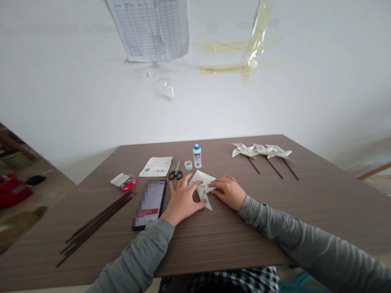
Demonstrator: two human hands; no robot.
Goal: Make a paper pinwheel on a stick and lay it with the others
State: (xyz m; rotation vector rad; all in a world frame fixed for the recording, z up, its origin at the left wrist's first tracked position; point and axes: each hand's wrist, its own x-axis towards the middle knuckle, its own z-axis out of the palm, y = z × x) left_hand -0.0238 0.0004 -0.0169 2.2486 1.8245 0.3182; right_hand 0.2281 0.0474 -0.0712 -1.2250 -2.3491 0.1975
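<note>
Paper pinwheel [203, 192], printed, one, without a stick: lying on the table [244, 240] between the two hands, near the middle, with one pointed blade extending towards the person. Left hand [183, 199]: spreading its fingers over the left part of the paper, thumb resting by the lower blade, not closing into a grip. Right hand [229, 192]: pinching the right edge of the same paper between thumb and fingers. Sleeves [284, 232], grey: covering both forearms. Glue bottle [197, 157], white with a blue top: standing upright beyond the paper. Cap [188, 165], small and translucent: sitting just left of the bottle. Scissors [176, 174], black-handled: lying near the left hand, blades pointing towards the wall [210, 110]. Sheets [156, 166], printed: lying left of the scissors. Phone [152, 203], dark-edged, its screen partly pixelated: lying just left of the left hand. Box [124, 183], red and white: standing open beyond the phone. Sticks [97, 218], dark brown, several: lying loosely together at the left. Stick-mounted pinwheels [270, 152], white, three: resting close together at the far right, their sticks slanting towards the near right.
</note>
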